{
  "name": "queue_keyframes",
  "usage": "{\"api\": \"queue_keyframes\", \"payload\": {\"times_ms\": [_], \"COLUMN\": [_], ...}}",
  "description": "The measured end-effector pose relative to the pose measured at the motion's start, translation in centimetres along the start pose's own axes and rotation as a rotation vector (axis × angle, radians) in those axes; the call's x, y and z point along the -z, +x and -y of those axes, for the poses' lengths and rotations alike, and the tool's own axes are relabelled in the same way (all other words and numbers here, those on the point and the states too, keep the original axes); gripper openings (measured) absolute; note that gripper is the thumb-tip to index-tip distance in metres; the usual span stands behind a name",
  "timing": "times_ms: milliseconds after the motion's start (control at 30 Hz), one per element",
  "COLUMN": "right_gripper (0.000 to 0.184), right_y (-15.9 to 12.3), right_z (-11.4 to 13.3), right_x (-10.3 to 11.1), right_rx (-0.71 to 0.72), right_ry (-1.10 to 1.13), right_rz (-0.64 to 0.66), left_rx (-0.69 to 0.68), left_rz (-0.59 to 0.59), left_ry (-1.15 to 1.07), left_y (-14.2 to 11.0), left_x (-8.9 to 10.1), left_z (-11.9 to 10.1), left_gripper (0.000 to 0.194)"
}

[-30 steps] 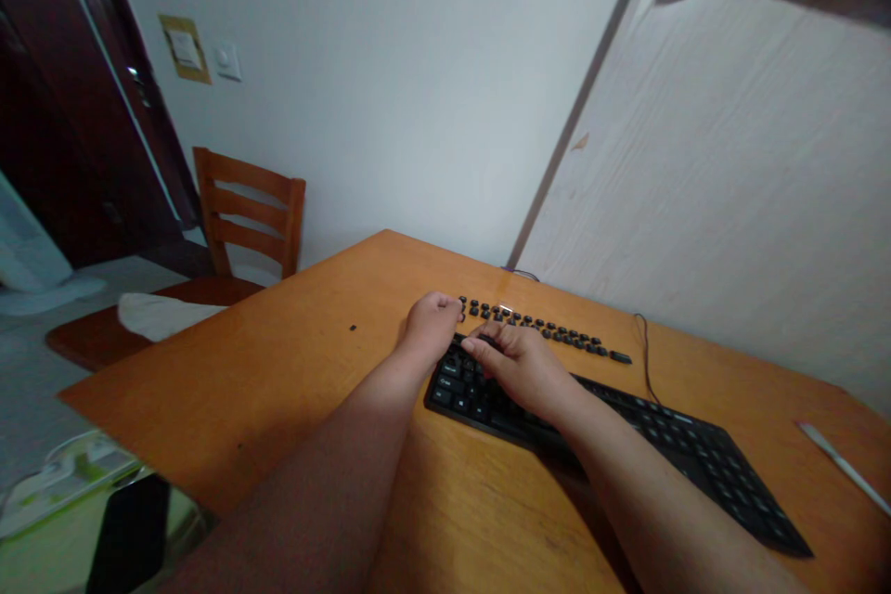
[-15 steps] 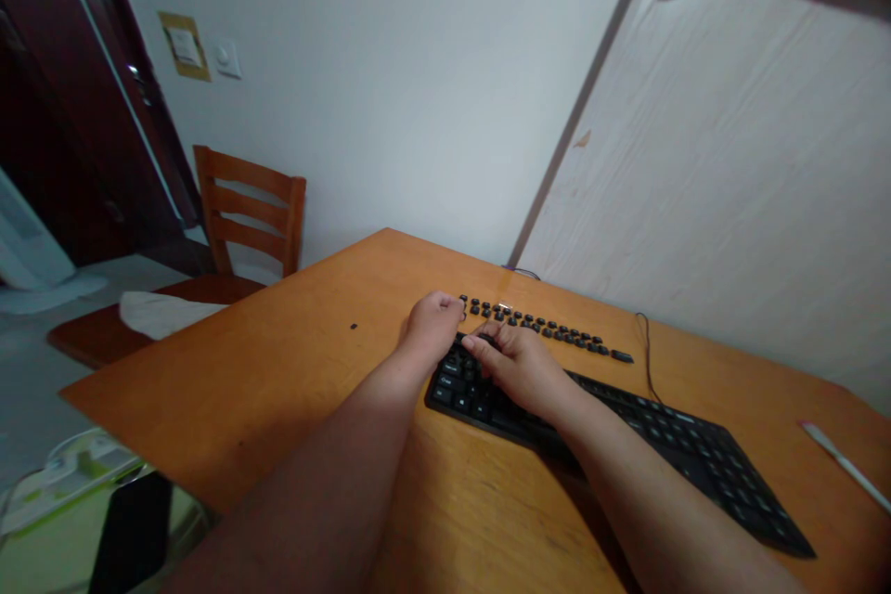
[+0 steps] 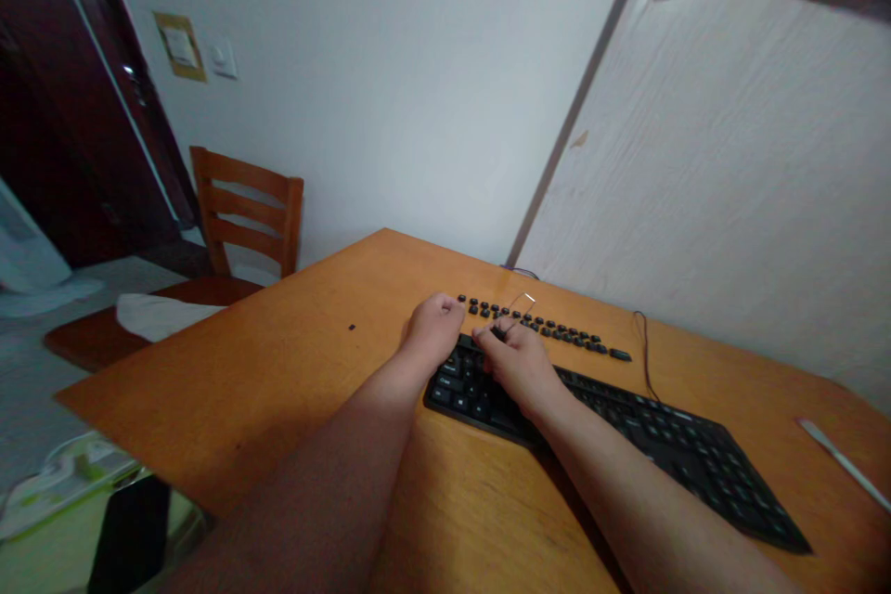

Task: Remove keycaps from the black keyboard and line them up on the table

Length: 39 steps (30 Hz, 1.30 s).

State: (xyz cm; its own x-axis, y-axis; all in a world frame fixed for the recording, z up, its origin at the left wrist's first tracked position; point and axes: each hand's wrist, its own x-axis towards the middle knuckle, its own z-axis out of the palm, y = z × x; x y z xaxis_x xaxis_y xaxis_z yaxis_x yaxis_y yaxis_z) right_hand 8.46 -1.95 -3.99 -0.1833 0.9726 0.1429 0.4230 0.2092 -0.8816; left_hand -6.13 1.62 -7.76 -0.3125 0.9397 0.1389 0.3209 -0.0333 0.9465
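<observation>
A black keyboard (image 3: 651, 434) lies slantwise on the wooden table (image 3: 306, 390), with several keys absent at its left end. My left hand (image 3: 435, 325) is closed at the keyboard's far left corner; whatever its curled fingers grip is hidden. Over the left part of the keys, my right hand (image 3: 519, 357) pinches a thin wire keycap puller (image 3: 529, 298), whose loop points up and away from me. A small dark piece, perhaps a keycap, shows at the right fingertips. Beyond both hands, loose black keycaps (image 3: 557, 332) lie in rows on the table.
One small black piece (image 3: 352, 328) lies alone left of my hands. A brush-like tool (image 3: 839, 459) is at the right, and a cable (image 3: 647, 357) runs behind the keyboard. A wooden chair (image 3: 247, 213) stands left, a phone (image 3: 131, 534) lower left.
My right hand has lifted slightly and turned, and the wire loop now points up and away from the keys. My left hand stays at the keyboard's corner.
</observation>
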Motion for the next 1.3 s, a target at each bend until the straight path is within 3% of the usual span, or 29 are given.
{"api": "queue_keyframes", "payload": {"times_ms": [600,933,1100,1300], "right_gripper": [0.02,0.021,0.021,0.018], "right_y": [0.1,-0.5,-0.5,-0.5], "right_z": [-1.1,-0.2,-0.3,-0.9], "right_x": [0.0,-0.5,-0.9,-1.0], "right_rx": [-0.081,0.21,0.222,0.169], "right_ry": [0.138,-0.157,-0.241,-0.189], "right_rz": [-0.083,-0.06,-0.035,-0.046], "left_rx": [-0.041,-0.06,-0.042,-0.051], "left_rz": [0.032,0.023,0.032,0.03], "left_ry": [-0.035,-0.006,0.018,0.048], "left_y": [-0.3,-0.3,-0.1,-0.2], "left_x": [0.2,0.1,0.0,0.0], "left_z": [-0.2,-0.1,0.1,0.1], "left_gripper": [0.018,0.016,0.017,0.019]}}
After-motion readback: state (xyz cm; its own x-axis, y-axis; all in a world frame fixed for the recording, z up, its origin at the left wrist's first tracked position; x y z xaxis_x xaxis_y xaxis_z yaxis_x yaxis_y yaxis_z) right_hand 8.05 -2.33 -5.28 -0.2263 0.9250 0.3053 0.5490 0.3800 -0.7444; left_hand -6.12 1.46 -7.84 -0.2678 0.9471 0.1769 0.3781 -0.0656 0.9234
